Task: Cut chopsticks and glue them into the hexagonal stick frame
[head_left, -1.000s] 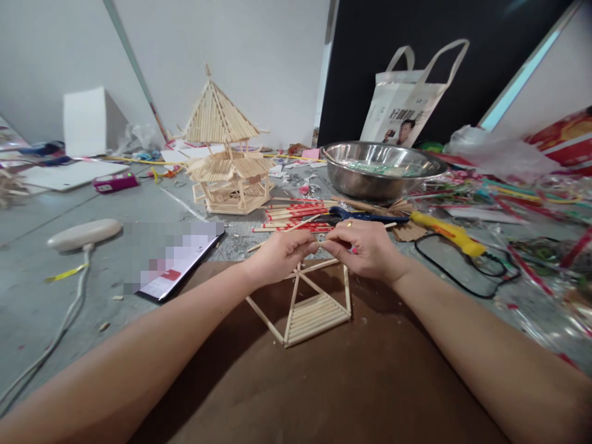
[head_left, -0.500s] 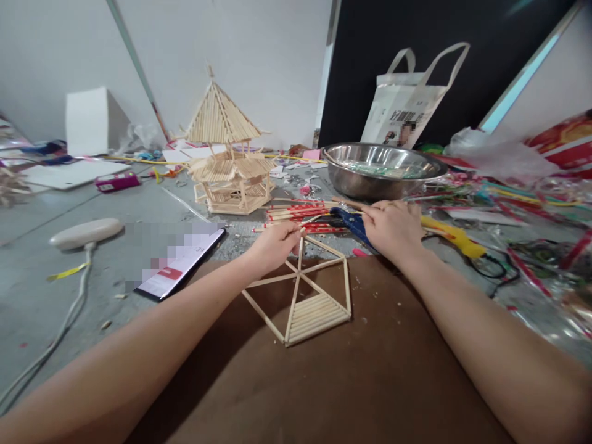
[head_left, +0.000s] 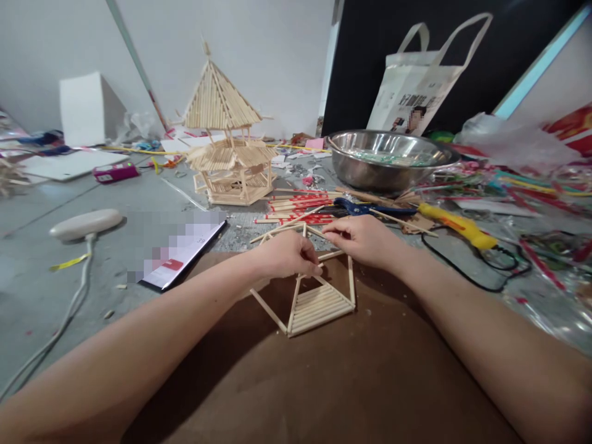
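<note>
A six-sided frame of wooden sticks lies on a brown surface, its spokes meeting in the middle. One wedge on the near side is filled with a row of cut sticks. My left hand is closed over the frame's middle, and its fingers hide what they pinch. At the far right side of the frame my right hand has its fingers pinched together against a frame stick. Blue-handled pliers lie just beyond the right hand, beside red-wrapped sticks.
A two-tiered stick pavilion stands behind. A steel basin sits near a white bag. On the right lie a yellow-handled corded tool and plastic scraps. Leftward are a phone and a white corded device.
My right hand has left the pliers and come down to the frame. My left hand has shifted nearer me, over the frame's centre. The view has shifted slightly.
</note>
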Demonstrator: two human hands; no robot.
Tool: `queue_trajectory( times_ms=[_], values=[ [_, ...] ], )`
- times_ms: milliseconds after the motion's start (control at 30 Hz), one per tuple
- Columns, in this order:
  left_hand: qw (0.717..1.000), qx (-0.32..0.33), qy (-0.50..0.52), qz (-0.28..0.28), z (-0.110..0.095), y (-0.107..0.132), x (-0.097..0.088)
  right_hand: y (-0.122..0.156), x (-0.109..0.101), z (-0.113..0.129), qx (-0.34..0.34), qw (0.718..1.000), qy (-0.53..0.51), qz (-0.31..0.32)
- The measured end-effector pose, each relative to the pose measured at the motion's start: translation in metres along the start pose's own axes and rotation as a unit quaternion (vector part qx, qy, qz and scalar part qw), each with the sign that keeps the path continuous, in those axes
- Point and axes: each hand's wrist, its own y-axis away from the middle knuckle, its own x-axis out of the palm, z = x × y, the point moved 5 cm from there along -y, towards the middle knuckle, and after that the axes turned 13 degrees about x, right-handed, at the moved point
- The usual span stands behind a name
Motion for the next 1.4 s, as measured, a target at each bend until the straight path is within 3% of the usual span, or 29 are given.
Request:
queue_trajectory(
  times_ms=[133, 367, 1400],
  values=[
    [0.999, 0.004, -0.043, 0.015, -0.004, -0.001, 0.005, 0.001, 0.012, 0.004, 0.003, 0.998, 0.02, 0.054],
    [0.996, -0.018, -0.086, 0.013, -0.009, 0.001, 0.008, 0.001, 0.02, 0.001, 0.016, 0.996, 0.049, 0.079],
    [0.988, 0.031, -0.128, 0.079, -0.013, 0.001, 0.014, 0.001, 0.029, -0.002, -0.015, 0.994, 0.088, 0.061]
  ],
)
